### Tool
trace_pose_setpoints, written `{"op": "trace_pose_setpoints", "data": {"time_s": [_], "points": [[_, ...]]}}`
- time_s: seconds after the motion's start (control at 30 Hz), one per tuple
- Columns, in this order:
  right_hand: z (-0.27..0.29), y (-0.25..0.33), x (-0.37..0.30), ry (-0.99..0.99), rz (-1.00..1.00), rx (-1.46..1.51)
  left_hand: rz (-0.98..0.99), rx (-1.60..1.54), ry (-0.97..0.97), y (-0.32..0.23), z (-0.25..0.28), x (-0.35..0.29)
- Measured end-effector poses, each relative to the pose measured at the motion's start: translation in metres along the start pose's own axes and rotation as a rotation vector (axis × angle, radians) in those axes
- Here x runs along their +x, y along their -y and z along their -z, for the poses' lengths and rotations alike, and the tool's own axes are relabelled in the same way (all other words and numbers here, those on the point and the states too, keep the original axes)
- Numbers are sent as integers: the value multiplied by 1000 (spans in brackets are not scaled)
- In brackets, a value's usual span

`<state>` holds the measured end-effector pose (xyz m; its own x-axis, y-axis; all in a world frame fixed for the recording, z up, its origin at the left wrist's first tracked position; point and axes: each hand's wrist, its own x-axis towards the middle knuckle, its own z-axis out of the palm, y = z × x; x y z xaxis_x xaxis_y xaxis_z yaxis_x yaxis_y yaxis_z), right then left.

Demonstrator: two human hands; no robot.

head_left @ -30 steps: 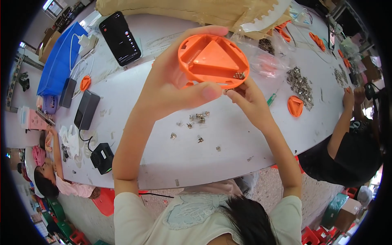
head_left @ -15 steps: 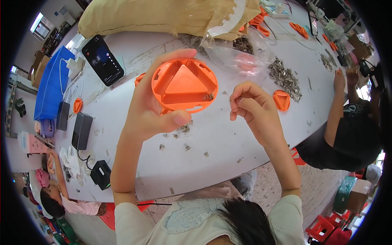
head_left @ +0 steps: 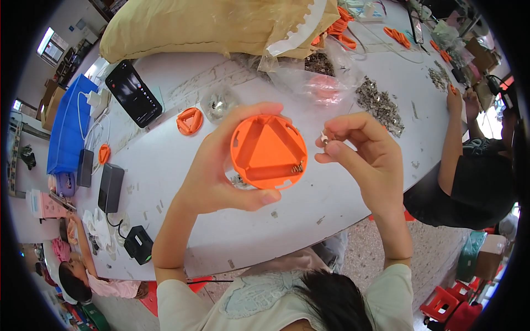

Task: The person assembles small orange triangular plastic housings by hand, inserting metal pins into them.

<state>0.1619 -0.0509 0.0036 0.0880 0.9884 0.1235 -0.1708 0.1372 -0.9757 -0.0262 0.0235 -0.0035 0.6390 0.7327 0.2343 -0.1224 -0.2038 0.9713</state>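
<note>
My left hand [head_left: 212, 174] is closed around the rim of a round orange plastic housing [head_left: 265, 144], holding it above the table with its triangular recess facing up. In the recess's lower right corner lies a small coil spring [head_left: 298, 167]. Just right of the housing, my right hand [head_left: 372, 157] pinches a tiny metal piece [head_left: 324, 139] between thumb and forefinger; its exact shape is too small to tell. The piece and the housing are apart. Another orange housing [head_left: 189, 121] rests on the table beyond my left hand, beside a clear plastic bag [head_left: 219, 103] of small metal parts.
A heap of small metal parts [head_left: 380, 105] lies at right. Behind stand a large tan sack [head_left: 204, 30] and an open plastic bag [head_left: 326, 83]. At left are a phone [head_left: 133, 95], a blue bin [head_left: 70, 129] and a dark box [head_left: 111, 187]. A co-worker's arm [head_left: 452, 143] reaches in at right.
The held housing has moved right and toward me, revealing the housing and bag on the table. My right hand has shifted slightly right, and the metal piece now shows in its pinch.
</note>
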Motion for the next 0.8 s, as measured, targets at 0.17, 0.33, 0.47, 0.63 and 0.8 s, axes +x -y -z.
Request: {"op": "trace_pose_setpoints", "data": {"time_s": [0.17,0.33,0.47,0.63,0.8], "points": [[-7,24,0,37,68,-120,-148,67,165,0,-2,-2],[-13,43,4,71,27,-212,-133,-21,251,-12,-2,-5],[-11,51,4,155,176,-471,-158,6,276,-15,-3,-5],[-14,48,6,171,164,-455,-127,-18,281,-15,-4,-9],[-14,43,4,145,132,-413,-160,64,190,-11,-10,-9]]}}
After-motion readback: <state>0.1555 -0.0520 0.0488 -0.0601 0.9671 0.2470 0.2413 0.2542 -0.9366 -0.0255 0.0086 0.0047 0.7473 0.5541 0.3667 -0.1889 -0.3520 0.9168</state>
